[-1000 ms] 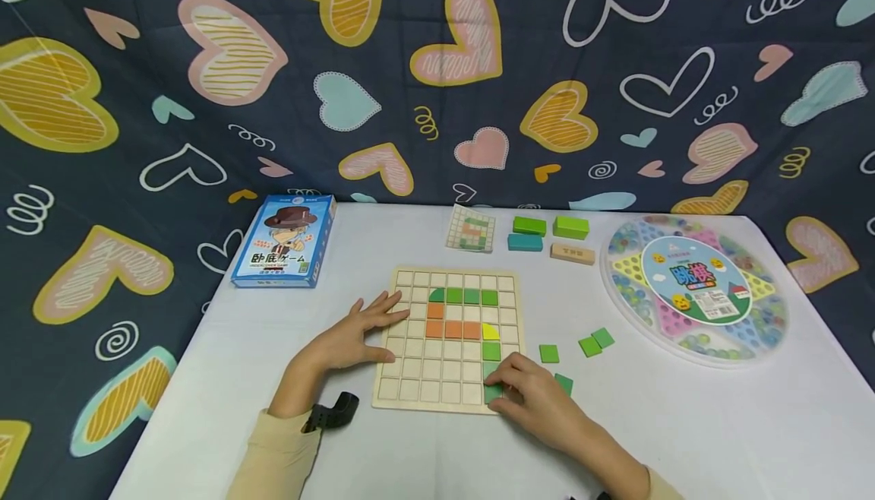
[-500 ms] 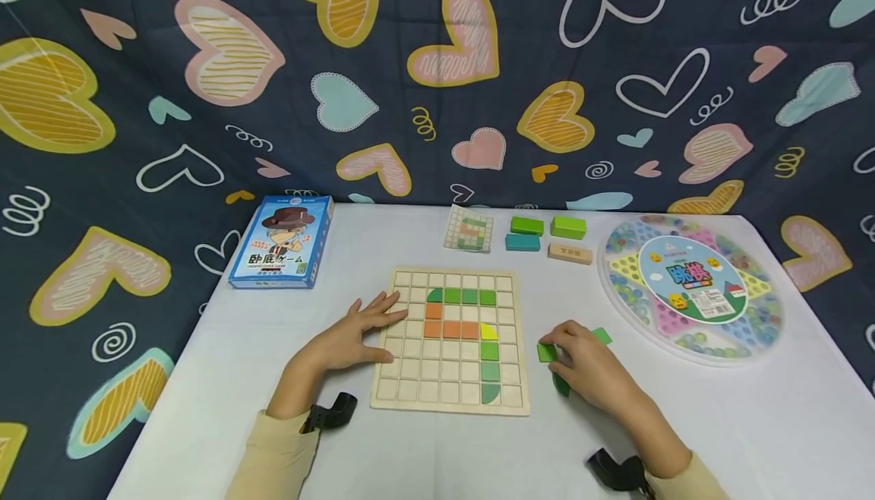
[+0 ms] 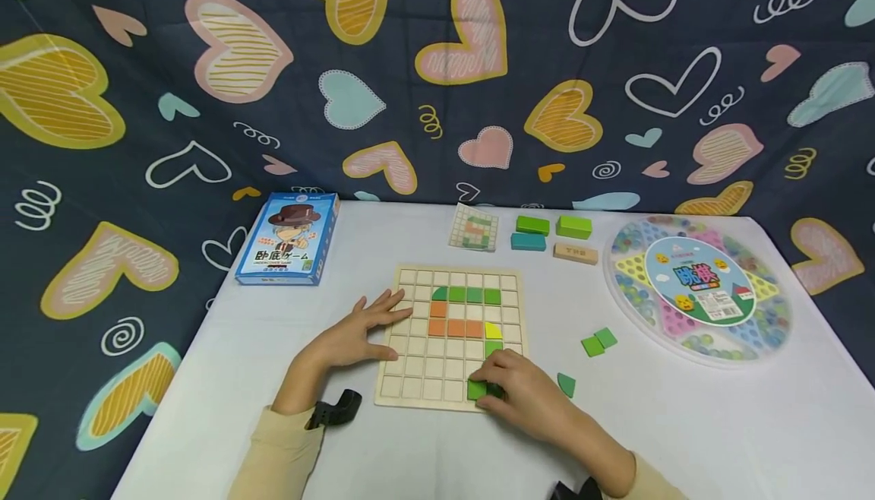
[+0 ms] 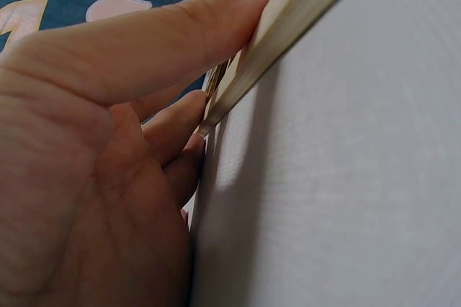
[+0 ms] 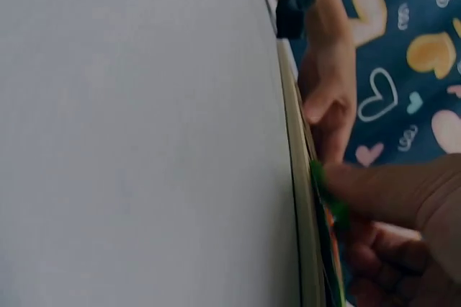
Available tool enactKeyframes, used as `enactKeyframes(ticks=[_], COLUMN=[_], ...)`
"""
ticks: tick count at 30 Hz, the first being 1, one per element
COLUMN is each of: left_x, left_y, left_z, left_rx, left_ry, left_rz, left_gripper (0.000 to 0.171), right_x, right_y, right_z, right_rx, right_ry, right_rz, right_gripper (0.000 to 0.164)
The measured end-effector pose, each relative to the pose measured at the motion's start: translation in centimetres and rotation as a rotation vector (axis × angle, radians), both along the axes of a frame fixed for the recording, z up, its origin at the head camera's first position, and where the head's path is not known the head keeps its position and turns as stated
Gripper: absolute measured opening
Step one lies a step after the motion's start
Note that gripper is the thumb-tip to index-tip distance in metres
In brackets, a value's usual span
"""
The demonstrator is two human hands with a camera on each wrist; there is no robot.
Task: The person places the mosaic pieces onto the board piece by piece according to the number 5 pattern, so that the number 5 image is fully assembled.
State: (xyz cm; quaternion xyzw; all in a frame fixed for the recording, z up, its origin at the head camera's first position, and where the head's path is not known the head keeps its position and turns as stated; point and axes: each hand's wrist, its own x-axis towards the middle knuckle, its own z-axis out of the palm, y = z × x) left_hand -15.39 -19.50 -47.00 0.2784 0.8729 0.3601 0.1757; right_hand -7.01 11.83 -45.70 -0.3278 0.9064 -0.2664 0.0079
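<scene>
A wooden grid board [image 3: 412,367] lies flat, with green tiles along an upper row, orange tiles [image 3: 455,327] below and a yellow quarter-round tile [image 3: 493,330] at right. My left hand [image 3: 352,340] rests at the board's left edge, fingers spread over the rim; in the left wrist view the thumb [image 4: 166,44] lies against the edge. Low on the board at right, my right hand [image 3: 529,393] pinches a green square tile [image 3: 476,390] between thumb and fingers, over the bottom row. That hand hides the board's lower right cells.
Loose green tiles [image 3: 592,346] and a green quarter-round tile [image 3: 566,384] lie right of the board. Behind it are a pattern card [image 3: 473,228] and several coloured blocks [image 3: 573,227]. A blue game box [image 3: 287,239] stands back left, a round marble game [image 3: 697,287] at right.
My right hand went from the board out to the loose tiles on the right, picked up a green square tile and came back over the board's lower right. The left hand stayed put.
</scene>
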Motion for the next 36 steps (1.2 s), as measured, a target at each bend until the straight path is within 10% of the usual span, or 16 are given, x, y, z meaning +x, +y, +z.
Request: enactKeyframes(ticks=[9,17,23,36], left_x=[0.0,0.0,0.2,0.1], left_y=[0.1,0.2,0.2,0.1], left_z=[0.1,0.0,-0.2,0.1], left_rx=[-0.007,-0.032,-0.021,-0.026], left_ry=[-0.005,-0.013,-0.009,-0.007], left_rz=[0.01,0.015,0.027,0.012], left_gripper=[0.072,0.072,0.072,0.072], right_x=[-0.2,-2.3,-3.1,-0.6], right_y=[0.3,9.5,13.6,3.0], right_z=[0.0,0.9,0.4,0.5], right_rx=[-0.006,0.065,0.125,-0.029], right_ry=[0.01,0.025,0.013,0.078], right_rz=[-0.01,-0.3,-0.312,-0.058], right_gripper=[0.034,0.037,0.029,0.029])
